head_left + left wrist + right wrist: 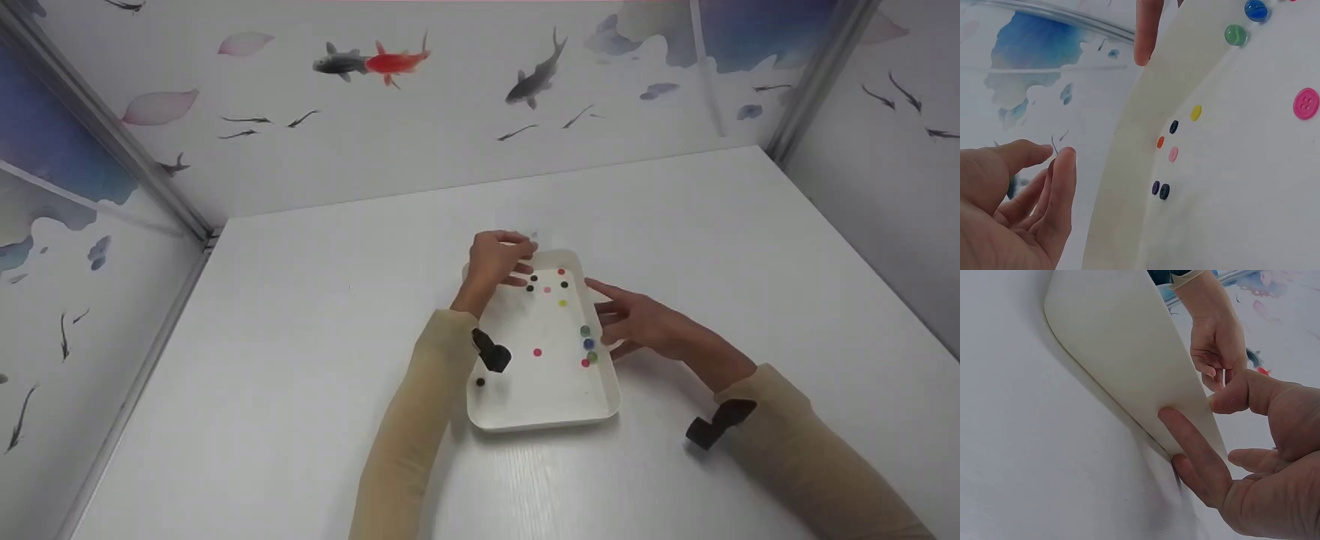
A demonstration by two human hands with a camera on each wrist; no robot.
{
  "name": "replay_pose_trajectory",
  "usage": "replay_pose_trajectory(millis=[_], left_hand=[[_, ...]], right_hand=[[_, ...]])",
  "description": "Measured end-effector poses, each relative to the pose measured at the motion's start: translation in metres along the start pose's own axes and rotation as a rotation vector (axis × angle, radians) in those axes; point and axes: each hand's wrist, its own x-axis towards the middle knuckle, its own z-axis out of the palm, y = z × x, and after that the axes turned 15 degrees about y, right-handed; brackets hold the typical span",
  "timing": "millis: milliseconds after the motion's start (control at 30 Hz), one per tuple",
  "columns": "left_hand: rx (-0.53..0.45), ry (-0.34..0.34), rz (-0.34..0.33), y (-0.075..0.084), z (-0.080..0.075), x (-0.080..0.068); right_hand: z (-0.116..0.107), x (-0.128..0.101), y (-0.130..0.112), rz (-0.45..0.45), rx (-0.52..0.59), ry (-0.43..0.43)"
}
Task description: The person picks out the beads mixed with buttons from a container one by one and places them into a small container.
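Note:
A shallow white tray [547,416] lies lengthwise on the table with small coloured buttons and glass marbles in it. Over its far left end is my left hand [495,259], thumb and index fingertips close together. A faint bluish speck [535,235] shows at those fingertips in the head view; I cannot tell whether they pinch it. Close by lie black buttons [1165,192], a pink button [1173,154] and a yellow button [1195,113]. My right hand [645,326] is at the tray's right side, its extended fingers [1193,444] touching the outer wall.
Along the tray's right inner side sit a blue marble [589,344] and a green marble [585,331]. A red button [538,352] lies mid-tray, and a black button [481,382] near the front left corner. Printed panels with fish [536,75] enclose the white table [300,337].

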Motion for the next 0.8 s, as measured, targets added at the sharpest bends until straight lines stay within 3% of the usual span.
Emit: replay_pose_trajectory(millis=[300, 800], left_hand=[[0.061, -0.164, 0.019, -0.004, 0.007, -0.017], [0.177, -0.280, 0.058, -0.017, 0.011, -0.029]], right_hand=[[0.001, 0.001, 0.001, -0.001, -0.010, 0.004], [-0.001, 0.003, 0.003, -0.015, -0.035, 0.010]])
